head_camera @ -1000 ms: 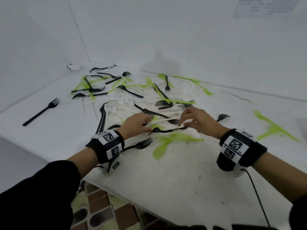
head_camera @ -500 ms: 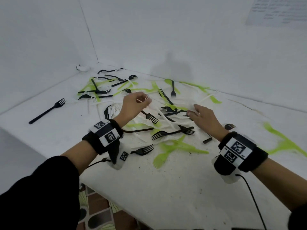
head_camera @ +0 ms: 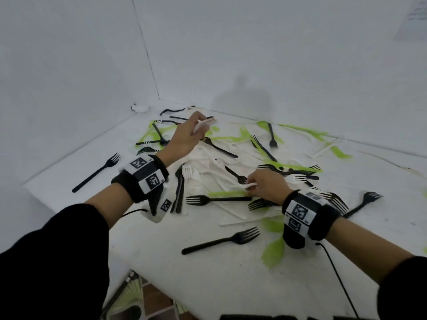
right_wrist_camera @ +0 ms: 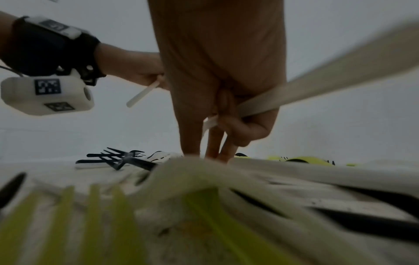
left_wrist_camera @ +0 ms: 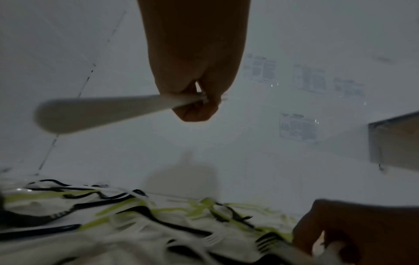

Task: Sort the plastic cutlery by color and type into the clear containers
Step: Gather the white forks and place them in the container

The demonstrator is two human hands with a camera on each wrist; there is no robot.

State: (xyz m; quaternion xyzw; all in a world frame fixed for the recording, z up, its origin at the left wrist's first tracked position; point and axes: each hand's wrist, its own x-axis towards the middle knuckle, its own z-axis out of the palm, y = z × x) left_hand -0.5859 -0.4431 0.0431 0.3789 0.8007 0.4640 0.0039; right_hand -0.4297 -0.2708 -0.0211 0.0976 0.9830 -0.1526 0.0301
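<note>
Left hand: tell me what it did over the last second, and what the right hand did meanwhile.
The left hand rose from the near middle of the pile toward the far corner, its grip carrying white cutlery clear of the table. The right hand stayed low over the pile, now pinching a white piece. The lone black fork at the left did not move.

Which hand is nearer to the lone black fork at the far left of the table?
Left. The left hand is raised beyond the lone black fork; the right hand is down on the pile, farther away.
</note>
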